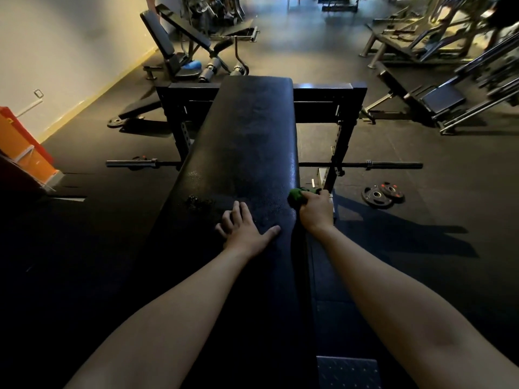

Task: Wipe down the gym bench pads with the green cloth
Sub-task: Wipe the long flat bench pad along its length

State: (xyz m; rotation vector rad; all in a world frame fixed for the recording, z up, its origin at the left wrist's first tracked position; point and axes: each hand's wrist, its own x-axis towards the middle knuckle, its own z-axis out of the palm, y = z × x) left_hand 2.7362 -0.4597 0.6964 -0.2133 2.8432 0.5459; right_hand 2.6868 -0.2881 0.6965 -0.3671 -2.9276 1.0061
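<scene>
Where the long black pad (247,153) runs lengthwise away from the camera, both hands sit at its near half. Entries follow.

- pad: flat, dark, textured, with a faint sheen along the top. A small mottled patch lies just left of the left hand's fingertips, too dim to identify.
- left hand (244,228): palm down on the pad top, fingers straight and spread, thumb pointing toward the right edge.
- right hand (314,211): just off the pad's right edge, back of the hand up, fingers curled round the cloth.
- cloth (298,198): green, bunched, sticking out ahead of the right hand's fingers. It touches the pad's right side at the top edge.
- frame (323,92): black steel, crossing behind the pad's far part, with a holed upright on each side.
- barbell (365,164): lies crosswise, low, its middle hidden by the pad and an end showing on each side.
- plates (383,194): two, black, flat on the floor to the right of the pad, overlapping, near the barbell's right end.
- incline bench (168,43): far left, by the wall (56,51), back raised.
- orange unit (22,147): at the left edge, against the wall; its kind is unclear.
- machines (449,80): far right, blurred.
- floor (393,141): dark matting throughout.
</scene>
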